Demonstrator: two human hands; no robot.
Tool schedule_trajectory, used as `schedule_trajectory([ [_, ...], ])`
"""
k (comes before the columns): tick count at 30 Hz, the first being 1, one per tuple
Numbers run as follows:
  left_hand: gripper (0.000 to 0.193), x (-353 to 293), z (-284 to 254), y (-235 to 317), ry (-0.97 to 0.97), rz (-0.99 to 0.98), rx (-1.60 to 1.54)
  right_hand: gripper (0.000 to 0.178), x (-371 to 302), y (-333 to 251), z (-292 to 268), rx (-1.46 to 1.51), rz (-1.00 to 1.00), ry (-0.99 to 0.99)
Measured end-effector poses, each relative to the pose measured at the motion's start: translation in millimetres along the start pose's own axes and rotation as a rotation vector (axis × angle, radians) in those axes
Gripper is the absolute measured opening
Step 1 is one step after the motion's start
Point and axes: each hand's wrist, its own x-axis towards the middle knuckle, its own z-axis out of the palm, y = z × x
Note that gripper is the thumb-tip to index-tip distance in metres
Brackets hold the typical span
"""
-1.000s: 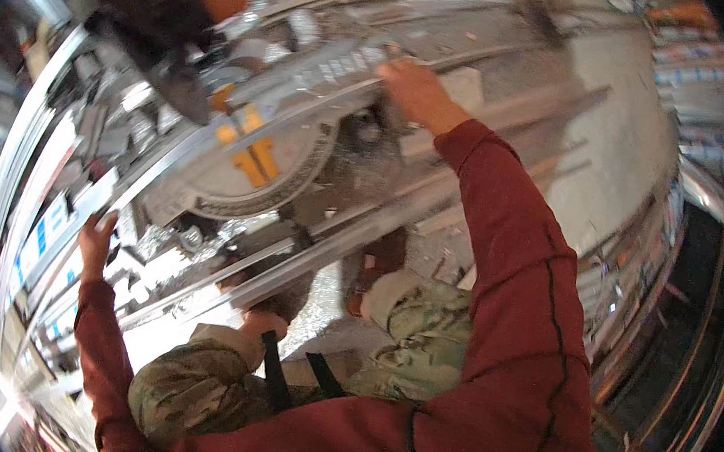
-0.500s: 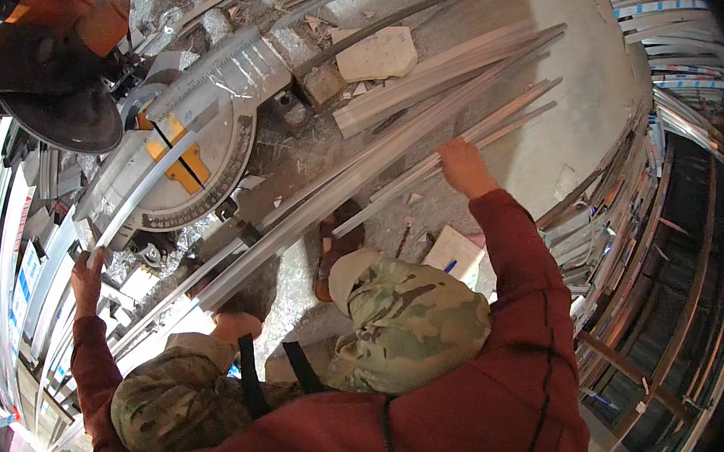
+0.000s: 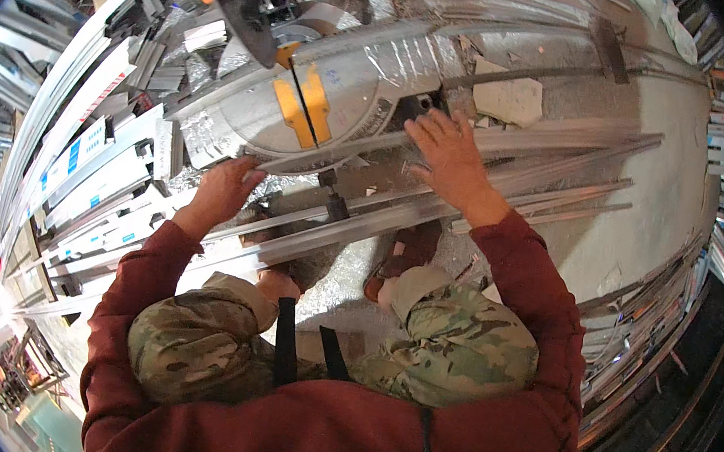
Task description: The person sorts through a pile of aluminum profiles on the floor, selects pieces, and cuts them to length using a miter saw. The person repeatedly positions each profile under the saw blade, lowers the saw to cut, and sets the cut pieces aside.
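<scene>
My left hand (image 3: 224,197) is closed at the near left end of a thin light metal strip (image 3: 334,153), just in front of a round saw table. My right hand (image 3: 454,158) lies with its fingers spread over the strip's other part, beside the table's right edge. The mitre saw's turntable (image 3: 245,114) carries a yellow slotted insert (image 3: 288,103). Above its far side hangs the dark saw head (image 3: 244,7). Several long metal profiles (image 3: 361,237) run across in front of the saw, below both hands.
A pale flat offcut (image 3: 510,98) lies right of the saw among scraps. Long white profiles (image 3: 75,153) are stacked at the left, and more strips (image 3: 637,320) are piled at the right. My knees (image 3: 465,340) are bent close to the profiles.
My view has turned, so the saw now sits nearer the middle. My right hand has left the bundle of strips and come to the saw table; my left hand has moved close to the table's front.
</scene>
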Motion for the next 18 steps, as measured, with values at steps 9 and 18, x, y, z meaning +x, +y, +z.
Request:
schedule_trajectory([
  [9,0.047,-100,-64,-215,0.235,-0.391,0.006,0.045,-84,228,-34,-0.51,0.599,0.019],
  [18,0.058,0,-67,-218,0.335,-0.345,-0.127,0.065,-55,179,19,0.013,0.999,0.09],
])
